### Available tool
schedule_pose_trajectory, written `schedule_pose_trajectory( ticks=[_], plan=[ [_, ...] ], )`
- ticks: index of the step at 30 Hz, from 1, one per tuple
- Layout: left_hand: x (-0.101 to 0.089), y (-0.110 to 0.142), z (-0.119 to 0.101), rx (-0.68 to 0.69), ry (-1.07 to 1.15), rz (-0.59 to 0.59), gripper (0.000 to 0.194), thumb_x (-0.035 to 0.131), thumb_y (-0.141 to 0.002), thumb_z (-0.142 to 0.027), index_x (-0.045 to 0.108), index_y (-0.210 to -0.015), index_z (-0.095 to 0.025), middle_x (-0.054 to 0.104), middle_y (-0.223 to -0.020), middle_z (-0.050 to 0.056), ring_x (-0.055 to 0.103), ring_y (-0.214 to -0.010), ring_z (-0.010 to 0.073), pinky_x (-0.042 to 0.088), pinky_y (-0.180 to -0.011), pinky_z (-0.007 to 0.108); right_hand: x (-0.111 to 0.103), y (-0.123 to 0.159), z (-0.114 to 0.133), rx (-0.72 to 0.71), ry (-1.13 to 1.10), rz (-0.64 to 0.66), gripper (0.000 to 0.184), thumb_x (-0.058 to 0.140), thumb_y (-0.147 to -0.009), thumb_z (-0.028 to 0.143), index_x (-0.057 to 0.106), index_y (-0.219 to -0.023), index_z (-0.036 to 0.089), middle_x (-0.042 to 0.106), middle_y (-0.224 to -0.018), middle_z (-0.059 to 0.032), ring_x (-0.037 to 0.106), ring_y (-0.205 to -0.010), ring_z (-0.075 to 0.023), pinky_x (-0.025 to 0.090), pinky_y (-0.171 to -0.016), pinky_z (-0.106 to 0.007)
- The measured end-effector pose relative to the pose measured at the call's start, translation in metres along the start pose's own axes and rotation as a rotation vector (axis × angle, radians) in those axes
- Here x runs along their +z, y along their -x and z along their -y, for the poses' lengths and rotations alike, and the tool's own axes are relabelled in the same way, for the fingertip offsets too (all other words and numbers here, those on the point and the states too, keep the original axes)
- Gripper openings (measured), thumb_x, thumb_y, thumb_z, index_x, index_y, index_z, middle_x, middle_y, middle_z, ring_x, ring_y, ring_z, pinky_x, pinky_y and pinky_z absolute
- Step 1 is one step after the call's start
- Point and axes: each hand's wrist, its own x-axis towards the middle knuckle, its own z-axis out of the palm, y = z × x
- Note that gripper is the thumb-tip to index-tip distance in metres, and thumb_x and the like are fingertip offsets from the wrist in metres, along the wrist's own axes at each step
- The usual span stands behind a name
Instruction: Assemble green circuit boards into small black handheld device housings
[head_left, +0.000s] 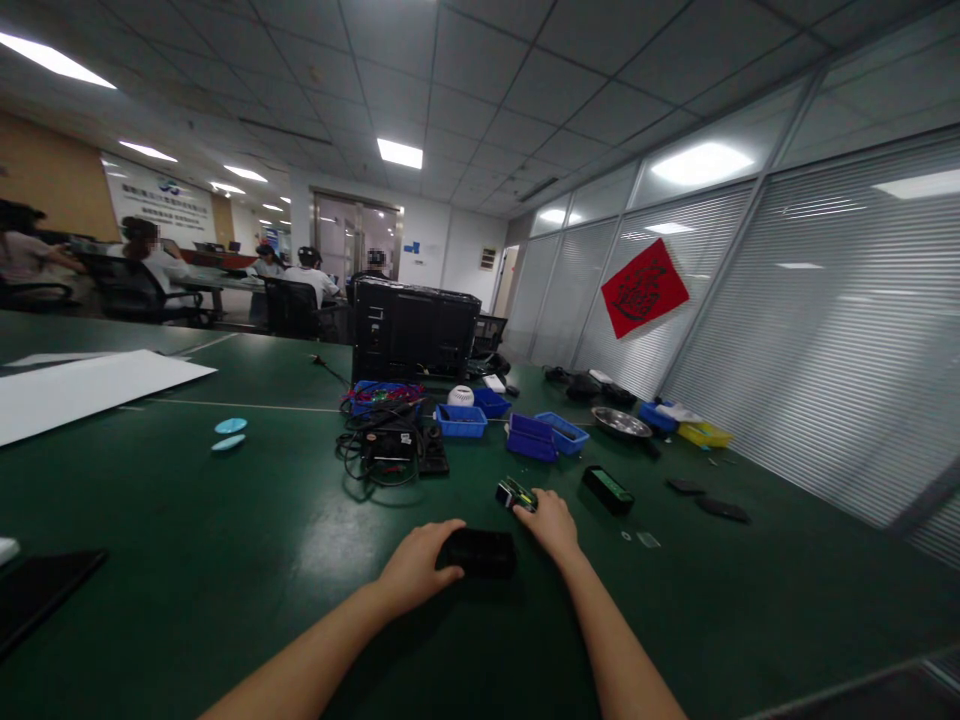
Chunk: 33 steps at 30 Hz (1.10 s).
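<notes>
My left hand (421, 565) grips the left end of a black rectangular case (480, 553) on the green table, thumb in front and fingers behind. Just beyond and to the right, my right hand (553, 520) has its fingers closed on the right end of a small block with silver and yellow-green parts (512, 492). Its exact kind is too small to make out. Right of that hand lies another black case (608, 489) with a green circuit board showing in its top. A small ring (626, 536) and a clear plastic piece (649, 540) lie nearby.
Blue bins (461, 421), a black device with tangled cables (388, 443) and a large black monitor-like unit (416, 325) stand ahead. A metal dish (621, 422) and yellow tray (705, 433) are at right. Flat black pieces (722, 509) lie closer. Several people sit in the background.
</notes>
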Motion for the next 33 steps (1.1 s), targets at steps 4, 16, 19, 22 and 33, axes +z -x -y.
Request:
schedule_pose_trajectory(
  ticks=[4,16,19,22,33],
  plan=[
    [-0.001,0.000,-0.001,-0.018,-0.009,0.013,0.062,0.063,-0.066,-0.028,0.041,-0.123,-0.027,0.054,-0.119,0.002,0.048,-0.108,0.0196,0.033,-0.095,0.031,-0.002,0.000,-0.002,-0.013,-0.013,-0.014,0.036,0.054,-0.073,0.037,0.058,-0.104,0.020,0.057,-0.101,-0.0090,0.052,-0.094,-0.0230,0.039,-0.076,-0.030],
    [-0.003,0.001,-0.003,-0.026,-0.001,0.025,0.061,0.062,-0.066,-0.029,0.041,-0.123,-0.028,0.054,-0.118,0.002,0.049,-0.107,0.0204,0.035,-0.093,0.032,-0.013,0.002,-0.008,-0.177,-0.013,-0.047,0.034,0.063,-0.066,0.027,0.056,-0.098,0.020,0.052,-0.101,-0.0065,0.048,-0.094,-0.0214,0.036,-0.080,-0.029],
    [-0.002,0.000,-0.002,-0.021,0.002,0.017,0.062,0.063,-0.065,-0.029,0.041,-0.123,-0.028,0.054,-0.119,0.002,0.049,-0.107,0.0199,0.035,-0.094,0.032,-0.016,0.004,-0.007,-0.238,-0.011,-0.059,0.033,0.064,-0.064,0.026,0.054,-0.095,0.021,0.051,-0.100,-0.0052,0.048,-0.093,-0.0207,0.036,-0.078,-0.028],
    [0.000,0.000,-0.001,-0.020,0.002,0.012,0.062,0.063,-0.065,-0.029,0.040,-0.123,-0.029,0.054,-0.118,0.001,0.049,-0.106,0.0195,0.035,-0.093,0.031,-0.019,0.006,-0.005,-0.291,-0.026,-0.060,0.032,0.066,-0.063,0.026,0.052,-0.092,0.021,0.051,-0.098,-0.0043,0.048,-0.090,-0.0199,0.036,-0.075,-0.028],
    [-0.002,0.001,-0.001,-0.012,0.009,0.000,0.062,0.063,-0.065,-0.029,0.041,-0.123,-0.030,0.055,-0.117,0.000,0.050,-0.105,0.0194,0.035,-0.092,0.031,-0.024,0.008,-0.003,-0.331,-0.086,-0.037,0.021,0.064,-0.065,0.024,0.051,-0.081,0.021,0.052,-0.088,-0.0019,0.047,-0.084,-0.0174,0.034,-0.071,-0.025]
  ],
)
